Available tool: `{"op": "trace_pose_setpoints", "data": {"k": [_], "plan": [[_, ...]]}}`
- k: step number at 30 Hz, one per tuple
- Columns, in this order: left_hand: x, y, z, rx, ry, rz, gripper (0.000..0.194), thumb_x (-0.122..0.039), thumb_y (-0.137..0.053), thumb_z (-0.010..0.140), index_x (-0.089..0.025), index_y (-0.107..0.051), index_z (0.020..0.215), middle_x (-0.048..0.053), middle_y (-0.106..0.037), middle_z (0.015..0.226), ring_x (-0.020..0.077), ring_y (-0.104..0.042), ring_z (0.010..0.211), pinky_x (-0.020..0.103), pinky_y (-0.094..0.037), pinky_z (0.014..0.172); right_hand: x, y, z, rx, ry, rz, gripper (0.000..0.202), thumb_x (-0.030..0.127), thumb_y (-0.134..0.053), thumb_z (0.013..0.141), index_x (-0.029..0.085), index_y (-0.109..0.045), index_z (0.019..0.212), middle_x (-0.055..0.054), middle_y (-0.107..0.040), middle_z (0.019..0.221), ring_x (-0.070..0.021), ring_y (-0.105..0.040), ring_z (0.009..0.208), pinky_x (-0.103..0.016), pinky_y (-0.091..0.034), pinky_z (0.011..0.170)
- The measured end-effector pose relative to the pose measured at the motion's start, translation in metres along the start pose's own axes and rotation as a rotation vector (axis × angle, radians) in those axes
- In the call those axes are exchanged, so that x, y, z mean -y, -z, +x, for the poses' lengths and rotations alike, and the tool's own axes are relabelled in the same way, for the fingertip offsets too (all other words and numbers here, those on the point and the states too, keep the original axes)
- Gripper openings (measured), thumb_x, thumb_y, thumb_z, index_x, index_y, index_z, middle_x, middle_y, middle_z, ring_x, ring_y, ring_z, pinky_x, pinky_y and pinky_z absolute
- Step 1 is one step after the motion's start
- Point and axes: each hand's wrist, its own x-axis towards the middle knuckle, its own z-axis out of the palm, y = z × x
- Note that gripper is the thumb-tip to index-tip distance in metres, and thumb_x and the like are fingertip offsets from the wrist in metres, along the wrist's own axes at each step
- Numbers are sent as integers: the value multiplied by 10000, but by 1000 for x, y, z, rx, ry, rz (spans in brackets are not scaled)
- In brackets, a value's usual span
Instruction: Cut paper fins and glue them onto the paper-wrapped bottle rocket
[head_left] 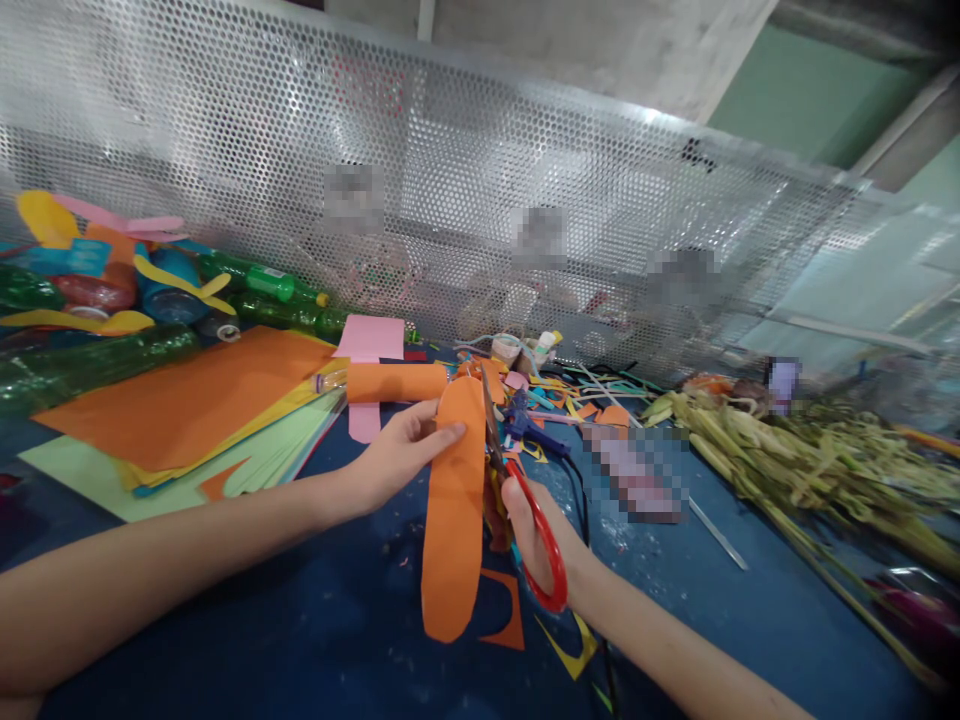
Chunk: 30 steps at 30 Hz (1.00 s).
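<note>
My left hand (409,445) pinches an orange paper strip (454,530) with rounded ends, holding it upright above the blue table. In my right hand (544,530) is a pair of red-handled scissors (546,560), its blades pointing away along the strip's right edge. Whether the blades touch the paper I cannot tell. Just beyond the strip lies a bottle wrapped in orange paper (394,382), resting on a pink paper piece (367,338). A blue glue gun (532,430) lies to the right of the scissors. Orange offcuts (510,610) and a yellow offcut (574,645) lie under my hands.
Coloured paper sheets (195,400) are stacked at the left. Behind them are green bottles (97,365) and bottles with paper propellers. Paper scraps (562,385) cover the middle back. Dried husks (810,450) lie at right. A perforated metal screen (450,180) stands behind the table.
</note>
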Motion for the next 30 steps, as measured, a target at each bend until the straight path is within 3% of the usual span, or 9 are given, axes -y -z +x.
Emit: {"op": "trace_pose_setpoints", "data": {"k": [11, 30], "plan": [[2, 1, 1, -17, 3, -5, 255, -286, -615, 803, -182, -618, 1036, 53, -688, 974, 179, -648, 846, 286, -503, 765, -9, -3, 0, -25, -52, 71, 420, 569, -279, 901, 221, -414, 708, 19, -426, 559, -132, -456, 449, -244, -361, 408], [4, 3, 1, -43, 8, 39, 280, -319, -628, 785, -174, -601, 1023, 67, -670, 1044, 205, -626, 934, 306, -490, 803, -1, -1, 0, -51, -47, -35, 470, 585, -232, 905, 214, -395, 666, 33, -399, 509, -117, -396, 431, -241, -313, 412]]}}
